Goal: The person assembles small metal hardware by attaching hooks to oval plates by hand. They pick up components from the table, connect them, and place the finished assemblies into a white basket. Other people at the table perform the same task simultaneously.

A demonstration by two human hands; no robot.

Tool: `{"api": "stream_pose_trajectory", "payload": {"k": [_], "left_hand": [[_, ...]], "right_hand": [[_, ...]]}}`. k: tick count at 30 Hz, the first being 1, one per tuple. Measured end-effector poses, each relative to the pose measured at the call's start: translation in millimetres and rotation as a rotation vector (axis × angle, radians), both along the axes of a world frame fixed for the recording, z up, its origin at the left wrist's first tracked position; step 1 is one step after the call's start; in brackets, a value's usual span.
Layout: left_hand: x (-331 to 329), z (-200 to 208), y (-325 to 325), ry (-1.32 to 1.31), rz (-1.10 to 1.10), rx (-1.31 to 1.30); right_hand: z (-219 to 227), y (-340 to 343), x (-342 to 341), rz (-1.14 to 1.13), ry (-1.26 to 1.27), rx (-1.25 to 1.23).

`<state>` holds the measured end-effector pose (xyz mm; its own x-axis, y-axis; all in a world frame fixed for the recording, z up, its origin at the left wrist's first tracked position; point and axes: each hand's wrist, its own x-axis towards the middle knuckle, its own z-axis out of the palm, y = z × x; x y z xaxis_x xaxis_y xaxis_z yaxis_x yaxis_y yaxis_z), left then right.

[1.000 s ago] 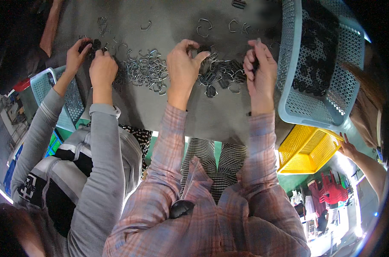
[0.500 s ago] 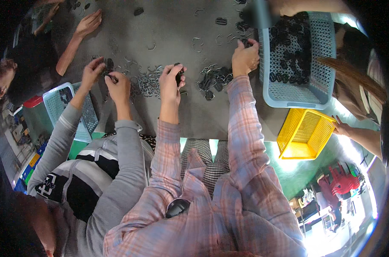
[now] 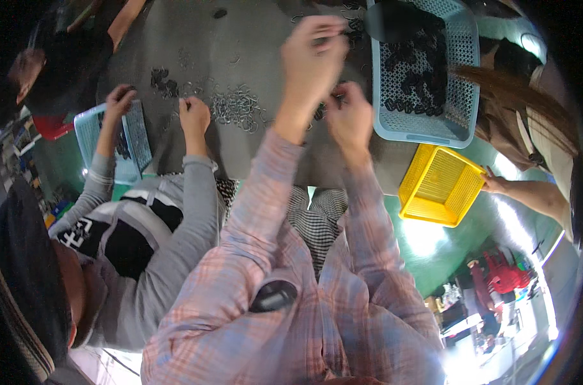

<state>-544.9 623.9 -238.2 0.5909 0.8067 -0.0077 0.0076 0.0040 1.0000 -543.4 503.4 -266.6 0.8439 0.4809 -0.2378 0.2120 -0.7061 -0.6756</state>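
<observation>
My left hand (image 3: pixel 312 64) is raised over the table, smeared by motion. Its fingers are curled, and a dark spot shows between them; what it is cannot be made out. Close by on its right, my right hand (image 3: pixel 351 122) is closed with thumb and fingers pinching a small black plastic piece (image 3: pixel 340 98). Under and between my hands lie more black pieces (image 3: pixel 319 112), mostly covered. A heap of silvery metal wire rings or hooks (image 3: pixel 237 108) spreads on the grey table (image 3: pixel 266 167) to the left of my hands.
A blue-grey basket (image 3: pixel 426 136) with many black pieces stands right of my hands. A person's hand (image 3: pixel 495 183) holds a yellow basket (image 3: pixel 432 218) at the table edge. On my left a grey-sleeved person (image 3: pixel 195 122) works beside black pieces (image 3: pixel 164 83) and another blue basket (image 3: pixel 137 138).
My left hand has gone from beside the metal heap up and to the right, over the table. My right hand has come left and nearer, away from the blue-grey basket.
</observation>
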Motion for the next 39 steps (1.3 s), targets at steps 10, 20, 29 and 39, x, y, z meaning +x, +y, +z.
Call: {"api": "stream_pose_trajectory", "payload": {"k": [10,20,29,39], "left_hand": [[-94,-137,-81,0.934,-0.150,0.336],[-133,-130,-49,0.447,0.128,-0.506],[-147,-133,-23,0.279,0.210,-0.728],[-98,-165,-37,0.881,0.028,0.374]], "right_hand": [[25,-72,86,0.259,-0.665,-0.142],[-84,0,2,-0.002,-0.042,-0.265],[-118,16,36,0.304,0.252,0.126],[-104,1,38,0.310,0.200,-0.203]]}}
